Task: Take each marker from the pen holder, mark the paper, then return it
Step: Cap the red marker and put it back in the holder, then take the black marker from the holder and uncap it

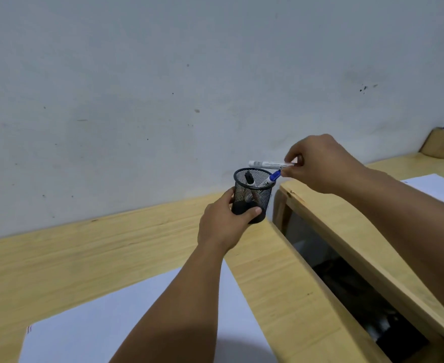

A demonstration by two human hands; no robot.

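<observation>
A black mesh pen holder (255, 191) stands near the back of the wooden table, and my left hand (225, 226) grips it around its lower part. Inside it I see a black-capped marker (249, 178) and a blue-capped marker (270, 178) leaning against the right rim. My right hand (320, 163) hovers just right of the holder's rim, pinching a white-bodied marker (266, 164) that lies level above the holder; its fingertips also touch the blue cap. A white sheet of paper (126, 318) lies on the table in front, partly under my left forearm.
The wooden table (84, 252) runs along a pale wall. A gap (346, 284) separates it from a second wooden table (346, 226) on the right, which carries another white sheet (436, 189) and a tan holder (439, 145) with markers at the far right.
</observation>
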